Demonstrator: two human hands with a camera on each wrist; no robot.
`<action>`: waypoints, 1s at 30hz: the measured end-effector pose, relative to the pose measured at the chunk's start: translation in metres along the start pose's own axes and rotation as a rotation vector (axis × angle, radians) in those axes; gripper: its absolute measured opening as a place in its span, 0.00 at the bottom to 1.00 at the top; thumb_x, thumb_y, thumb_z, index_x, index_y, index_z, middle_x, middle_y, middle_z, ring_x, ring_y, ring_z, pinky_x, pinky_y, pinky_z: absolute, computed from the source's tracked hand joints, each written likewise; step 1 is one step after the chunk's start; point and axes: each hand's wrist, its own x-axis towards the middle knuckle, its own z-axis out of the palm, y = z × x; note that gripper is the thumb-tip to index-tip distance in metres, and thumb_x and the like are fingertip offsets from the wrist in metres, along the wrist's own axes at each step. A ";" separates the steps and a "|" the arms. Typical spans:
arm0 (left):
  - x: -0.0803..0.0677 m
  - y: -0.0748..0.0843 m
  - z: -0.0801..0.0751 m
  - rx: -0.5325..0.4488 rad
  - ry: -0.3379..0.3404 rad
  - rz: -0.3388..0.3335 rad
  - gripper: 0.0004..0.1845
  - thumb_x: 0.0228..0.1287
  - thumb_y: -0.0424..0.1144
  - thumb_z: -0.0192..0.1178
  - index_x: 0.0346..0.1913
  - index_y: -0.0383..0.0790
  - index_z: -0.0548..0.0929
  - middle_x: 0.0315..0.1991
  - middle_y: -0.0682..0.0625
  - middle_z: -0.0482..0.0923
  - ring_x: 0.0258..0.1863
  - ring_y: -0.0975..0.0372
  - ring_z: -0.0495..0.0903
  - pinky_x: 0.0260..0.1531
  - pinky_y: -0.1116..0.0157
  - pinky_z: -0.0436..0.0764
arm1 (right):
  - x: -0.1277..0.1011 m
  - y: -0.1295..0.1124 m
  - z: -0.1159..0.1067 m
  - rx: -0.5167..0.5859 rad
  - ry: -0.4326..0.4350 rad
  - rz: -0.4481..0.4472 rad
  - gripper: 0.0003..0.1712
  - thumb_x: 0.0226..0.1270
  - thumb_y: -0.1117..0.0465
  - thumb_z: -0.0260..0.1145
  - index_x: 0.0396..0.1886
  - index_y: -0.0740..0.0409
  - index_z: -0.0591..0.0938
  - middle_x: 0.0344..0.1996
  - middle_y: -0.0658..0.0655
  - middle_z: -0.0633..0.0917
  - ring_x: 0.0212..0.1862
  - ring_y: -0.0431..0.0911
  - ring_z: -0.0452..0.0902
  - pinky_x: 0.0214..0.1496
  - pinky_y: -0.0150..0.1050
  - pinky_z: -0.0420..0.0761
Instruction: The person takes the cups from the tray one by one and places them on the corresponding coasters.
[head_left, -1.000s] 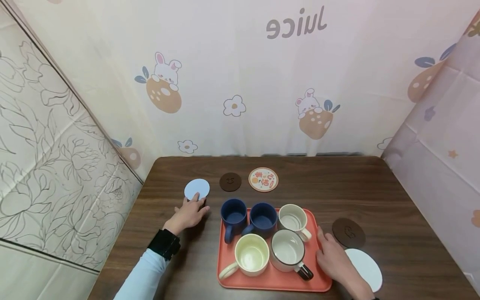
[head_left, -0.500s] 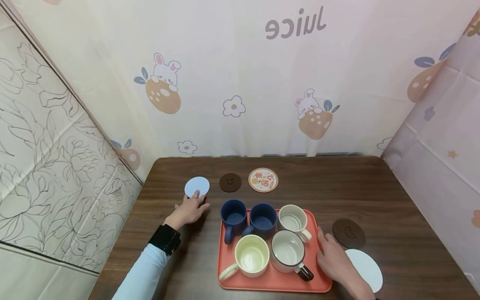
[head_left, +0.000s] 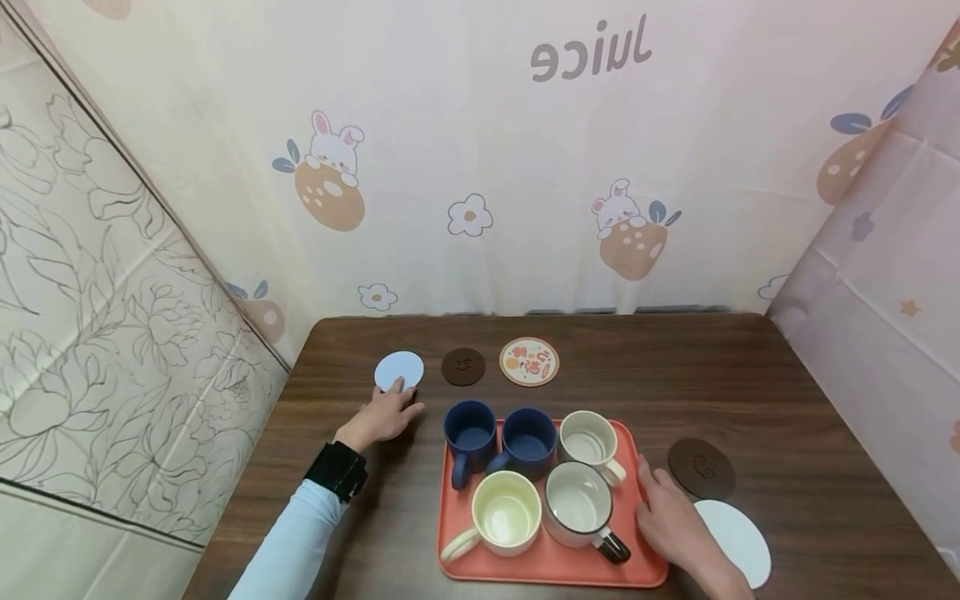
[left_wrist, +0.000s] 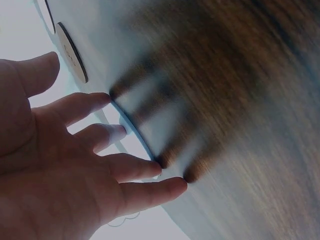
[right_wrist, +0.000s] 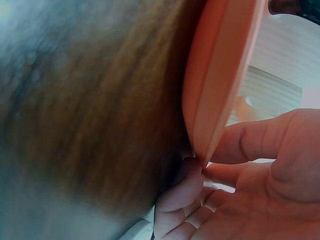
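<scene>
Against the frame a second ago, we see little change: our left hand (head_left: pixel 384 414) has crept slightly toward 12 o'clock along with the white coaster (head_left: pixel 400 370), and our right hand (head_left: pixel 670 518) sits where it did at the tray. The white coaster lies at the far left of the desk (head_left: pixel 787 392), at about 10 o'clock from the orange tray (head_left: pixel 551 568), in a row with a dark brown coaster (head_left: pixel 463 366) and a printed coaster (head_left: pixel 528 361) to its 3 o'clock; the three are apart from one another. Bare desk runs beyond them toward the curtain at 12 o'clock, and a wide bare stretch lies at 2 o'clock from the tray. The tray holds two blue mugs (head_left: pixel 498 436), two white mugs (head_left: pixel 581 475) and a cream mug (head_left: pixel 504 515) packed close, and its near rim comes close to the desk's 6 o'clock edge. Our left hand lies flat with fingers (left_wrist: pixel 145 167) straight and spread, their tips resting on the near edge of the white coaster. Our right hand grips the tray's 3 o'clock rim, with the thumb over the rim and fingertips (right_wrist: pixel 182 187) curled beneath it. Just at 3 o'clock of that hand lie a second brown coaster (head_left: pixel 701 468) and a second white coaster (head_left: pixel 738 540), the latter partly under the wrist.
</scene>
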 end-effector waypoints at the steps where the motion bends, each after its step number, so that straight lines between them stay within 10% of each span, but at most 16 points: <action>1: 0.001 0.001 0.000 0.007 -0.006 -0.001 0.32 0.85 0.52 0.47 0.79 0.35 0.67 0.82 0.30 0.49 0.76 0.23 0.45 0.62 0.21 0.54 | 0.000 0.000 0.000 -0.001 0.002 -0.001 0.38 0.73 0.68 0.58 0.77 0.81 0.58 0.45 0.64 0.78 0.34 0.48 0.73 0.32 0.42 0.74; 22: -0.018 0.015 -0.004 0.043 -0.012 0.043 0.26 0.85 0.44 0.51 0.76 0.33 0.71 0.78 0.25 0.55 0.74 0.28 0.59 0.68 0.32 0.62 | -0.004 0.000 0.000 0.036 0.004 -0.008 0.38 0.73 0.69 0.57 0.77 0.82 0.58 0.44 0.63 0.77 0.31 0.46 0.71 0.29 0.40 0.73; 26: -0.040 0.030 -0.001 0.045 -0.013 0.008 0.19 0.82 0.47 0.57 0.60 0.35 0.84 0.58 0.35 0.76 0.52 0.44 0.80 0.51 0.43 0.80 | -0.003 0.000 -0.001 0.051 -0.012 0.004 0.38 0.74 0.68 0.57 0.77 0.81 0.57 0.44 0.63 0.76 0.32 0.47 0.71 0.29 0.40 0.73; 30: -0.060 0.043 0.005 -0.052 -0.142 0.063 0.18 0.80 0.48 0.59 0.35 0.39 0.86 0.29 0.48 0.77 0.28 0.57 0.76 0.32 0.56 0.78 | -0.003 0.001 -0.004 0.083 -0.018 0.012 0.37 0.75 0.67 0.57 0.76 0.82 0.58 0.45 0.63 0.77 0.34 0.47 0.72 0.32 0.42 0.74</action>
